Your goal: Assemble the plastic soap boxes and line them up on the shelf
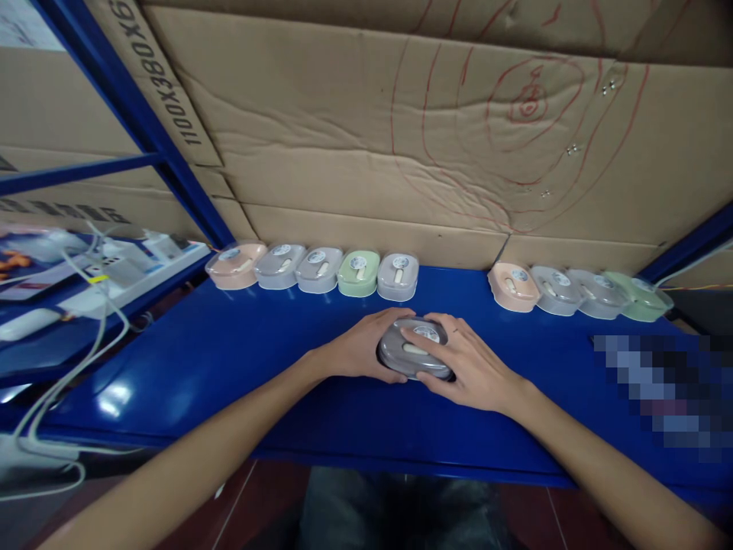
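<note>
A grey lidded plastic box (413, 353) with a round label sits on the blue shelf (240, 367) in front of me. My left hand (360, 347) clasps its left side and my right hand (466, 367) covers its right side, fingers resting on the lid. Along the back of the shelf stands a row of similar boxes: a peach one (236, 266), grey ones (279, 266), a green one (358, 273) and a pale grey one (398, 276). A second row on the right begins with a peach box (513, 286) and ends with a green box (638, 296).
Brown cardboard (401, 130) with red pen lines forms the wall behind the shelf. Blue rack posts (137, 122) rise at the left. A side shelf at the left carries white power strips (123, 263) and loose white cables (62, 382). A blurred patch (664, 389) lies at the right.
</note>
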### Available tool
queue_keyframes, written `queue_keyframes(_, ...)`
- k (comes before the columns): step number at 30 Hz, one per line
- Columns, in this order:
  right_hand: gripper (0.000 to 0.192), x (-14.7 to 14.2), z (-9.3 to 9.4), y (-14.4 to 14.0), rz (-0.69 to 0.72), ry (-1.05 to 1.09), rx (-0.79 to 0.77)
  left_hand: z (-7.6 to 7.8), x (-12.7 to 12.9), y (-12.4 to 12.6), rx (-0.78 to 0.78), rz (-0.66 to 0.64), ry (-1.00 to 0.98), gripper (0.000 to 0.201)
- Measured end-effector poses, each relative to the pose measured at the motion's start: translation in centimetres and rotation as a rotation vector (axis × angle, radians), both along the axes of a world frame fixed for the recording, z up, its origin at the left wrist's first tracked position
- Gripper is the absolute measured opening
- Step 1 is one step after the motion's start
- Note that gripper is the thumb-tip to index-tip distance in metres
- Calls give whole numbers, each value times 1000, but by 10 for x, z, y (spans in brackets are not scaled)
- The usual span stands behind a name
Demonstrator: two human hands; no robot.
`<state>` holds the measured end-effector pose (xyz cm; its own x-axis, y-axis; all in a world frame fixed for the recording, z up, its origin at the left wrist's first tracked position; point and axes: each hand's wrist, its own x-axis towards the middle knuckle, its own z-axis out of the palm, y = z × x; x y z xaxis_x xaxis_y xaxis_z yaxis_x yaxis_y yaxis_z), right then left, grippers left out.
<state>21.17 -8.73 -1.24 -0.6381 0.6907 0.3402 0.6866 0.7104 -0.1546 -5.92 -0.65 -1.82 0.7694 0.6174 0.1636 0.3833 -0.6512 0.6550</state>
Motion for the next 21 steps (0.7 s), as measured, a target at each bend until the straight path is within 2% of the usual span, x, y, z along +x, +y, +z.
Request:
queue_keyframes(6,66,-1,1,-1,-6,27,-22,-3,0,3,-6,-32,-43,117)
queue_keyframes(12,70,-1,4,0,15,40,-35,3,1,2,-18,-53,-88,108)
queue_keyframes(19,71,-2,3,3,33,159,-154,7,1,-1,-23,-40,-52,115)
queue_keyframes(21,72,-2,2,5,26,191,-168,8,1,-2,-34,-34,-62,111)
